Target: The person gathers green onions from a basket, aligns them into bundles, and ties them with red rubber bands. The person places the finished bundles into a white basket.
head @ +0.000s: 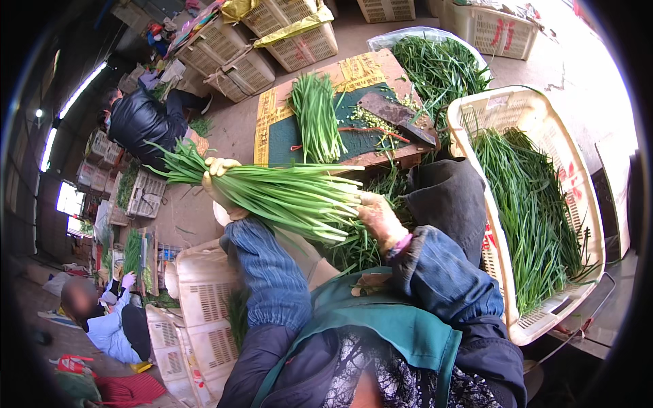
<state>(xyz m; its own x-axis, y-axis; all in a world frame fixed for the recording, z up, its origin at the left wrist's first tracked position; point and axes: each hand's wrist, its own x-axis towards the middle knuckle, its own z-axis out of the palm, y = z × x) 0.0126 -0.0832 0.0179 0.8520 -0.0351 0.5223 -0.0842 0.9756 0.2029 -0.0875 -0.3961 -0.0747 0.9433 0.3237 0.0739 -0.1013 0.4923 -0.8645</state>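
A loose bunch of long green garlic chives [275,196] lies crosswise in front of me, leaf tips to the left and pale stem ends to the right. My left hand [219,178], in a pale glove, grips it near the leafy end. At the stem ends is my right hand [381,219], gloved and stained, its fingers against the stalks; whether it grips them is hard to see. Beyond, another chive bunch [317,117] rests on a board [278,140] with a dark green mat and yellow tape. A broad cleaver [393,115] lies there among chopped stem bits, beside a red tie [375,130].
To my right stands a plastic crate [556,109] holding chives. Behind the board, more chives [441,66] lie on a plastic sheet. White crates [204,306] stand at left, stacked crates [301,46] farther back. One person [145,120] sits at upper left, another [115,326] at lower left.
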